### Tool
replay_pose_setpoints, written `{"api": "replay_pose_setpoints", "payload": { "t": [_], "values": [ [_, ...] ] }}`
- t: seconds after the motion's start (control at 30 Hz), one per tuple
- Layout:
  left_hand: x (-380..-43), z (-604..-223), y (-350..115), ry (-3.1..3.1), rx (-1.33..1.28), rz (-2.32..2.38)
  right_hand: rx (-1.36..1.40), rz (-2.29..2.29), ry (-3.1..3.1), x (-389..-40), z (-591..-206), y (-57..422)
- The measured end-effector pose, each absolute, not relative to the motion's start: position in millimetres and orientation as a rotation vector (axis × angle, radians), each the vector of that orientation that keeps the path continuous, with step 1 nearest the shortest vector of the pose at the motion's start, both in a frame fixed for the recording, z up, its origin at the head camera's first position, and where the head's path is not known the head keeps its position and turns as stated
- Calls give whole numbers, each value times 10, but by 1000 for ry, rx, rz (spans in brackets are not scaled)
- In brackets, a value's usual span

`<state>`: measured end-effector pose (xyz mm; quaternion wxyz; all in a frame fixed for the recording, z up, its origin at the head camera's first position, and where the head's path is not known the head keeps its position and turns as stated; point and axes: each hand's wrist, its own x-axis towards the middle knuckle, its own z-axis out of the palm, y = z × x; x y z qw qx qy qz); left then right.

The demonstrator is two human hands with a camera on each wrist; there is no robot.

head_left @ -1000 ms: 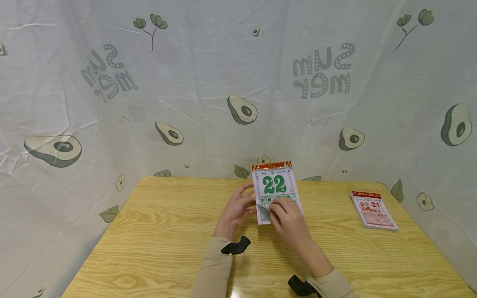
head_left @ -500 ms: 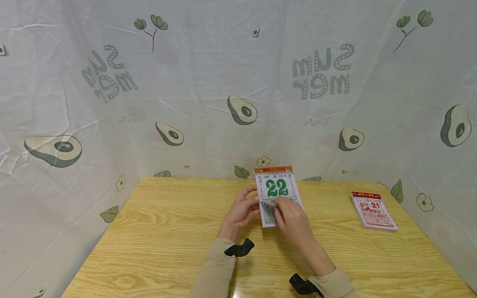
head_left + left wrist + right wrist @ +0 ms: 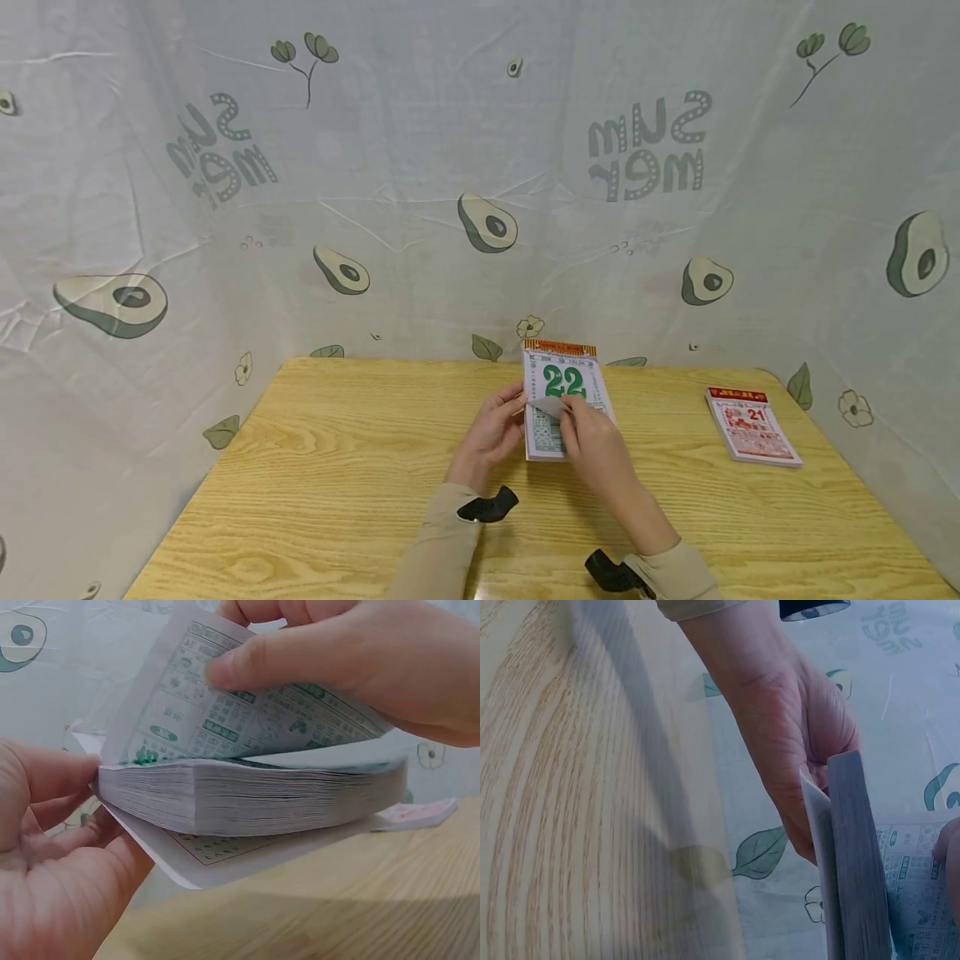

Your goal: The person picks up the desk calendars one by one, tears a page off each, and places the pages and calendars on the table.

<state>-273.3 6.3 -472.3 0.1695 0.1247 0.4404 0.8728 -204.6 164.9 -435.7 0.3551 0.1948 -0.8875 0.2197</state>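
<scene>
1. Left hand (image 3: 487,432): pinching the left edge of a calendar (image 3: 564,379) between thumb and fingers; thumb at the pad's corner in the left wrist view, other fingers bent behind the backing card (image 3: 187,876); joined to a beige sleeve (image 3: 431,546) with a black wrist mount (image 3: 489,506) at the cuff.
2. Calendar: held up by the left hand above the middle of the wooden table (image 3: 360,433), toward the far edge; tilted, face toward the head camera; topped by a red header (image 3: 559,348) with striped ends; marked with a large green 22; cannot tell whether touching the table.
3. Top sheet (image 3: 202,705): peeled up at the lower left corner, clear of the thick page stack (image 3: 262,796) there; covered in small green print, too blurred to read.
4. Right hand (image 3: 598,442): pinching the top sheet between thumb and fingers; thumb on the near face in the left wrist view, fingertips hidden behind the paper; only partly in sight at the border of the right wrist view; followed by a second black wrist mount (image 3: 615,573) and a beige cuff (image 3: 678,575).
5. Red-printed calendar (image 3: 753,429): lying flat near the table's right edge, well apart from both hands; marked with a red 21.
6. Pale cloth (image 3: 810,192): hung behind the table; printed with avocados, leaves and mirrored lettering.
</scene>
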Motion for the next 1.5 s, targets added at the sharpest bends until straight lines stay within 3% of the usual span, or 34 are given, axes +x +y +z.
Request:
{"api": "replay_pose_setpoints", "payload": {
  "t": [0.83,1.5],
  "values": [
    [-2620,-4649,102,952,385,2506,453,734,-2295,-1975,-4240,1721],
    [-2657,-4673,2,1044,398,2501,533,594,-2060,-1998,-4116,1794]
  ]
}}
